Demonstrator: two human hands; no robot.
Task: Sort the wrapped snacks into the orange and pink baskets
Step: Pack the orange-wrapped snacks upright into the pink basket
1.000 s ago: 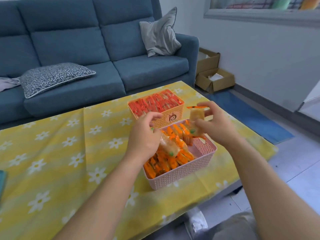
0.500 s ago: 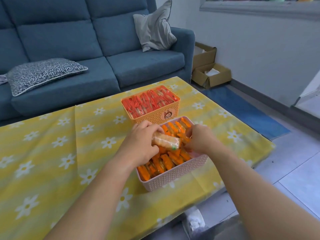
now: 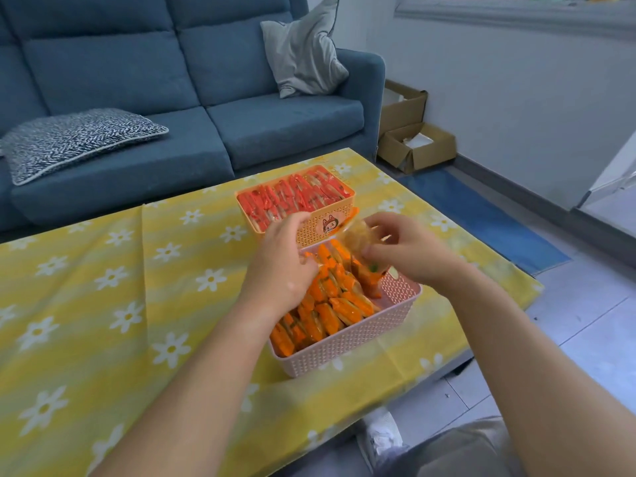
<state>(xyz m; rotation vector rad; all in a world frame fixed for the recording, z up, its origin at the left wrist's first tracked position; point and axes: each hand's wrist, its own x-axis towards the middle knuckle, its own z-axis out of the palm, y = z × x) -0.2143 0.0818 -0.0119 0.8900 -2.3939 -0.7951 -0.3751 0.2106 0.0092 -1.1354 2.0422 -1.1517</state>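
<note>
Two hands over the baskets.

1. Right hand (image 3: pixel 411 251): fingers (image 3: pixel 389 223) and thumb pinch one wrapped snack (image 3: pixel 358 235), clear film with an orange end, blurred. It hangs above the far end of the pink basket, just in front of the orange basket.
2. Left hand (image 3: pixel 282 266): fingers curled inward over the pink basket's left side; cannot tell whether they hold anything.
3. Pink basket (image 3: pixel 344 349): near the table's right edge, packed with orange-wrapped snacks (image 3: pixel 327 304).
4. Orange basket (image 3: pixel 311 232): touching or just behind the pink one, fox sticker on its near wall, filled with red-wrapped snacks (image 3: pixel 292 197).
5. Table (image 3: pixel 103 287): yellow cloth with white daisies.
6. Blue sofa (image 3: pixel 137 80) behind, bearing a grey cushion (image 3: pixel 303 46) and a patterned cushion (image 3: pixel 75 139).
7. Cardboard boxes (image 3: pixel 413 146) and a blue mat (image 3: pixel 481 215) on the floor at right.
</note>
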